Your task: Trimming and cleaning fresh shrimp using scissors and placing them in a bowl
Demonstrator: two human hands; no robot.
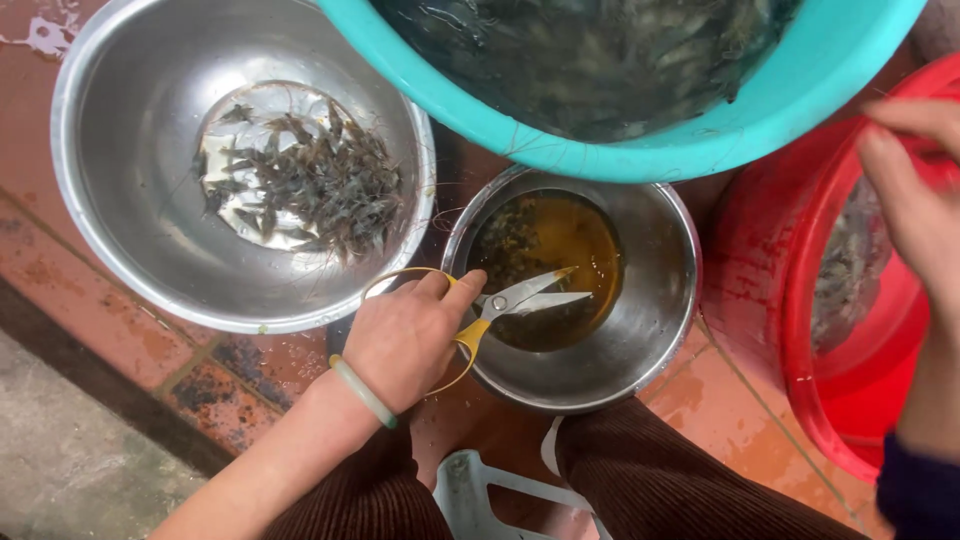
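left hand (pixel 405 340) gripping scissors (pixel 500 305), fingers (pixel 462 285) through yellow loops | blades parted over small steel bowl (pixel 655 340) | right hand (pixel 915 205) over red basin (pixel 760 250), grip unclear | shrimp (pixel 300 180) in big bowl (pixel 110 160)

Soft, even daylight; mostly sharp, with blur at the right edge.

Light is diffuse and cool, with no hard shadows; only faint shade sits under the large steel bowl (pixel 240 160) and the teal basin (pixel 640 130). Pale glare washes the large bowl's inner wall and flat bottom, and a bright glint lies on the scissors (pixel 500 305) blades. The small steel bowl (pixel 600 290) shows dull reflections round its rim. The left hand (pixel 405 340) is crisp, while the right hand (pixel 915 200) is soft and smeared. The red basin (pixel 800 300) looks saturated. Wet tiles (pixel 100 320) gleam faintly at top left.
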